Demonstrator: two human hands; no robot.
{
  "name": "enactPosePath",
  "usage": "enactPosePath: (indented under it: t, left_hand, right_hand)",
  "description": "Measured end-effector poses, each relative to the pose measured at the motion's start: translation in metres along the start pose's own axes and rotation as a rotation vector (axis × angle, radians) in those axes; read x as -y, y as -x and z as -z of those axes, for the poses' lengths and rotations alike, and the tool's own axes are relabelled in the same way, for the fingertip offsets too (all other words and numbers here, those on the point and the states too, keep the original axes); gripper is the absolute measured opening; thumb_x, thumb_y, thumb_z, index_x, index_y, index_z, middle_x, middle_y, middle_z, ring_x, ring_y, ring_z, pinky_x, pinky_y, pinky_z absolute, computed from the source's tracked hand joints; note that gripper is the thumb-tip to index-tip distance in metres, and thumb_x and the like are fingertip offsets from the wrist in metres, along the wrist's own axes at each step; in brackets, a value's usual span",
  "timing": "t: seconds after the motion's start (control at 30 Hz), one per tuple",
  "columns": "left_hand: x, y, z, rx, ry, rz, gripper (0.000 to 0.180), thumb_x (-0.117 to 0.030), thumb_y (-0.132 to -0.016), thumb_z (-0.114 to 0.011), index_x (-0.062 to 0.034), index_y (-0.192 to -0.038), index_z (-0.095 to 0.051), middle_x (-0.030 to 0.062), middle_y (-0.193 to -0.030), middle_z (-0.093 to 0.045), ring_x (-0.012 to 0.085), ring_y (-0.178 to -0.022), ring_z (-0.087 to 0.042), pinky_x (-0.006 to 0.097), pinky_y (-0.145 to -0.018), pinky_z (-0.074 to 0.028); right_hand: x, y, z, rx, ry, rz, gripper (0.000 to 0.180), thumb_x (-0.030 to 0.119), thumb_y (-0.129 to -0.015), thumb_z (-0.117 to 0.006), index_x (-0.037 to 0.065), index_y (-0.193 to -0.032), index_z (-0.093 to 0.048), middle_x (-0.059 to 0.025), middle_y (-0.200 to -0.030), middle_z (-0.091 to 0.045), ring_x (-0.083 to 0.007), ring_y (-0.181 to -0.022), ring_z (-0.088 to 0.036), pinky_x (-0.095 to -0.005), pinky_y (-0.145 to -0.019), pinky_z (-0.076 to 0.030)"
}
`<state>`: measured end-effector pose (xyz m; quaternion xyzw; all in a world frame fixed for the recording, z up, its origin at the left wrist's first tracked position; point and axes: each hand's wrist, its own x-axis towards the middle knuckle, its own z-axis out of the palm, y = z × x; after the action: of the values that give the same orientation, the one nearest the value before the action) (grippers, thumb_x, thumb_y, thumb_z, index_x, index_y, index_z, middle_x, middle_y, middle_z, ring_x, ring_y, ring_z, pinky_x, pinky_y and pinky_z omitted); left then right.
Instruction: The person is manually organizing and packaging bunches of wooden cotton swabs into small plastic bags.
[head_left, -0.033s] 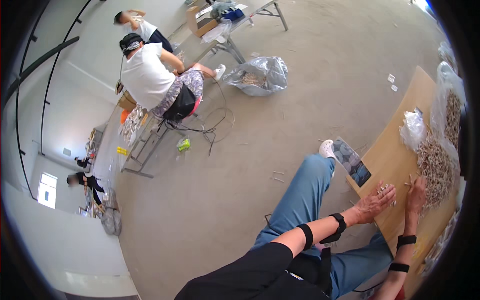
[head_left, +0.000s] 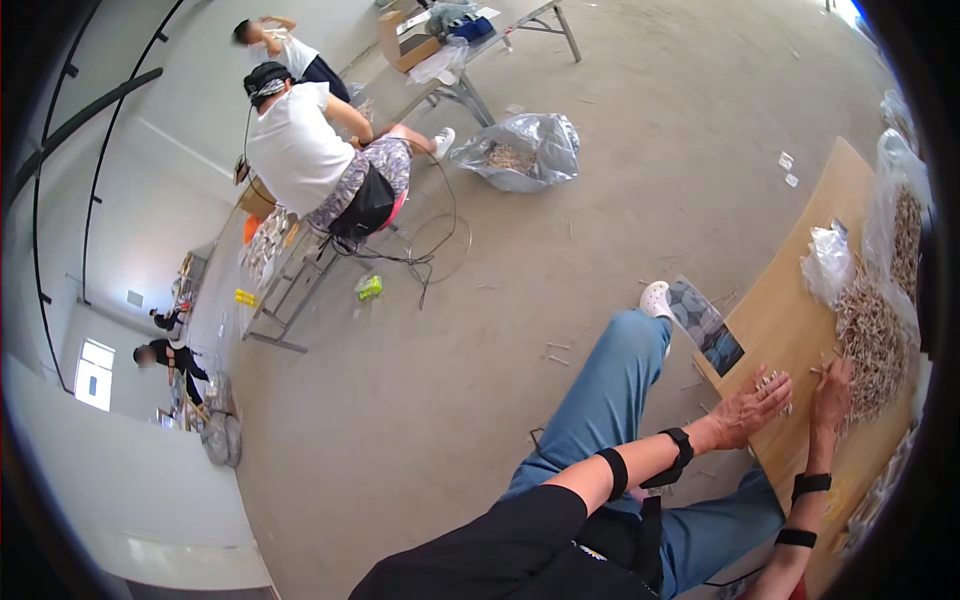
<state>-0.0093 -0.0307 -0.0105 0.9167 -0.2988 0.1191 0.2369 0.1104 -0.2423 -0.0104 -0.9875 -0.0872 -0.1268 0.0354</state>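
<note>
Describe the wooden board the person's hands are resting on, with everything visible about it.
The wooden board is a flat, light-tan sheet with a smooth, plywood-like face, lying at the picture's right, above the concrete floor. A heap of small pale sticks and a crumpled clear plastic bag lie on it. The left hand and right hand rest on its near part, a few sticks under them. A dark printed sheet lies at its left edge.

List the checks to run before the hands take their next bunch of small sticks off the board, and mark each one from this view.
1. Left hand on the wooden board, fingers spread flat: ok.
2. Right hand at the edge of the stick pile: ok.
3. Sticks under the left fingers aligned: cannot tell, too small.
4. Either grip closed on sticks: cannot tell.
5. Clear plastic bag apart from both hands: ok.
6. Loose sticks kept on the board: not ok, some lie on the floor.
</note>
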Motion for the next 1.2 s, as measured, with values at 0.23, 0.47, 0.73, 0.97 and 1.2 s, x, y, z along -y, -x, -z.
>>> enactPosePath:
  t: [0.23, 0.47, 0.73, 0.97, 1.2]
  left_hand:
    - [0.0, -0.001, -0.005, -0.012, -0.073, -0.012, 0.083, -0.015, -0.072, -0.062, 0.004, -0.148, -0.033, 0.0196, -0.154, -0.031, 0.03, -0.149, -0.021, 0.058, -0.122, -0.006]
    - [0.001, -0.002, -0.016, -0.082, -0.088, -0.019, 0.08, -0.013, -0.074, -0.06, 0.004, -0.147, -0.034, 0.0188, -0.154, -0.031, 0.0297, -0.149, -0.022, 0.057, -0.122, -0.007]
    - [-0.001, -0.002, -0.01, -0.036, -0.057, -0.019, 0.082, -0.01, -0.071, -0.062, 0.0036, -0.147, -0.034, 0.019, -0.153, -0.032, 0.0299, -0.149, -0.022, 0.058, -0.121, -0.008]
    - [-0.002, 0.0, 0.002, -0.006, -0.083, -0.017, 0.098, -0.02, -0.062, -0.071, 0.0036, -0.148, -0.031, 0.0195, -0.156, -0.028, 0.031, -0.15, -0.019, 0.06, -0.12, -0.004]
    - [-0.003, 0.001, 0.026, 0.111, -0.035, 0.052, 0.119, -0.034, -0.051, -0.082, 0.0054, -0.149, -0.027, 0.023, -0.158, -0.022, 0.0322, -0.151, -0.015, 0.058, -0.121, -0.002]
  right_hand:
    - [-0.024, 0.005, -0.021, -0.033, 0.012, 0.038, 0.011, -0.004, -0.086, -0.05, -0.001, -0.096, -0.052, -0.0207, -0.101, -0.056, -0.0425, -0.091, -0.062, -0.0481, -0.071, -0.051]
    - [-0.023, 0.003, -0.006, -0.175, -0.005, -0.054, 0.011, -0.003, -0.085, -0.052, 0.0, -0.097, -0.053, -0.0201, -0.102, -0.057, -0.0415, -0.092, -0.063, -0.0472, -0.071, -0.052]
    - [0.034, 0.052, 0.014, 0.084, -0.333, -0.077, 0.005, 0.006, -0.09, -0.056, 0.002, -0.092, -0.054, -0.019, -0.092, -0.059, -0.0397, -0.084, -0.061, -0.0475, -0.069, -0.047]
    - [0.05, 0.072, 0.003, -0.14, -0.338, -0.071, 0.006, 0.007, -0.091, -0.055, 0.001, -0.091, -0.053, -0.0191, -0.088, -0.058, -0.0393, -0.082, -0.06, -0.0475, -0.068, -0.046]
    - [0.059, 0.07, 0.008, -0.175, -0.332, -0.029, 0.004, 0.007, -0.091, -0.053, 0.002, -0.091, -0.054, -0.0188, -0.086, -0.055, -0.0398, -0.079, -0.058, -0.0477, -0.066, -0.044]
